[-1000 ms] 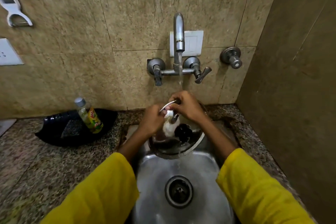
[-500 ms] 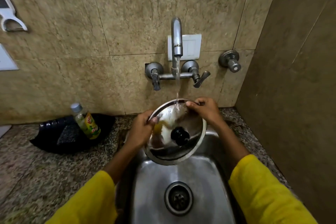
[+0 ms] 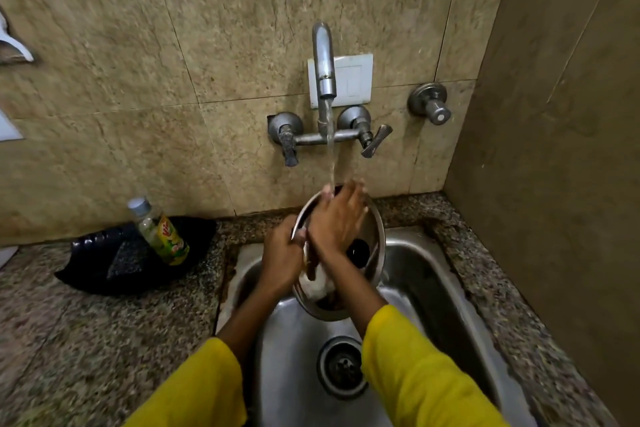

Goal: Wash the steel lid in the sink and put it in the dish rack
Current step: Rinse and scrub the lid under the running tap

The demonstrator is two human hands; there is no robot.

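Observation:
The round steel lid (image 3: 375, 229) with a black knob (image 3: 359, 249) is held tilted over the steel sink (image 3: 426, 274), its top face toward me. My left hand (image 3: 282, 258) grips the lid's left rim. My right hand (image 3: 337, 218) lies flat across the lid's face with fingers spread, its fingertips under the running water. White foam (image 3: 320, 286) clings to the lid's lower part. The dish rack is not in view.
The wall tap (image 3: 323, 80) runs a thin stream onto the lid. A small green-labelled bottle (image 3: 161, 234) stands on a black tray (image 3: 100, 263) on the granite counter at left. The drain (image 3: 341, 367) is below. A wall closes off the right side.
My right hand left the lid's top rim and now spreads flat over its face under the stream. The left hand keeps its grip on the left rim.

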